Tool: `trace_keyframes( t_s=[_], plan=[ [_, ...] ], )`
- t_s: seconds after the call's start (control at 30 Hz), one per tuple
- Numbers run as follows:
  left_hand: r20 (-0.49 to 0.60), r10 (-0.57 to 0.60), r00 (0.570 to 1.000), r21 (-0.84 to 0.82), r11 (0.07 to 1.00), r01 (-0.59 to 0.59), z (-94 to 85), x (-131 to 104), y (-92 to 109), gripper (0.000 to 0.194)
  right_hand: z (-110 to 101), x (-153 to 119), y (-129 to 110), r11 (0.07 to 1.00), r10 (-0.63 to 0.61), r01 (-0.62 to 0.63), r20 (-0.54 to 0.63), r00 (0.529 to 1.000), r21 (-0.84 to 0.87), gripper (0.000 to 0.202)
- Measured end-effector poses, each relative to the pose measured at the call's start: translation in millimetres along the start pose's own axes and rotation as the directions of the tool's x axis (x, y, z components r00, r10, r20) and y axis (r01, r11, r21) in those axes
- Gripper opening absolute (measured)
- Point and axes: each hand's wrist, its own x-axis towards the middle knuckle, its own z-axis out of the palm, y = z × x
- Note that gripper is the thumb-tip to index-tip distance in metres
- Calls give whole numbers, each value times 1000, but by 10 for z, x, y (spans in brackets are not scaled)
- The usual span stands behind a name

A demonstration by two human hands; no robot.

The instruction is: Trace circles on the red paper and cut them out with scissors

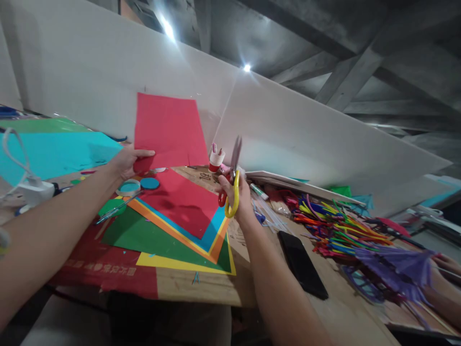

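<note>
My left hand (130, 161) pinches the lower left edge of a red sheet of paper (169, 127), which stands raised above the table. In my right hand (239, 192) is a pair of scissors (234, 178) with yellow and red handles, blades pointing up and apart from the sheet. Below both hands lies a fanned stack of coloured paper, a red sheet (190, 202) on top and a green sheet (144, 235) lower down. Beside my left forearm are a roll of tape (128, 187), a blue disc (150, 183) and a green disc (113, 207).
A black phone (301, 264) lies right of my right forearm. Farther right are many coloured pipe cleaners (342, 226) and a purple folded piece (396, 269) near another person's hand (448, 264). A paper cup (216, 159) stands by the white partition (288, 139). A white plug (36, 190) sits left.
</note>
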Motion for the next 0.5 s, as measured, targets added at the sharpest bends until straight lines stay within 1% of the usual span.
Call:
trace_keyframes(
  t_s=[0.03,0.07,0.13,0.2,0.27,0.33,0.43,0.5],
  plan=[
    [55,-18,998,53,998,15,11,-17,-12,49,-14,27,25,1000,-11,12,-36,999,28,42],
    [115,-42,993,110,994,29,26,-35,-24,52,-23,48,51,998,-13,16,-49,999,57,42],
    [213,-93,973,190,980,53,59,-66,-43,57,-23,65,98,994,7,-3,-37,999,110,42],
    [271,-143,952,241,967,77,81,-88,-51,62,3,55,135,985,20,-16,-22,1000,170,42],
    [278,-172,945,276,957,92,86,-97,-49,66,44,32,157,966,14,-6,-28,1000,258,42],
    [274,-177,945,278,955,98,74,-94,-45,69,85,10,165,935,25,-13,-29,999,354,44],
    [287,-182,940,288,953,96,39,-75,-45,71,134,-6,165,894,141,-132,10,990,427,41],
    [295,-225,929,330,936,122,23,-63,-51,70,163,-11,164,873,215,-201,19,977,444,37]
  ],
)
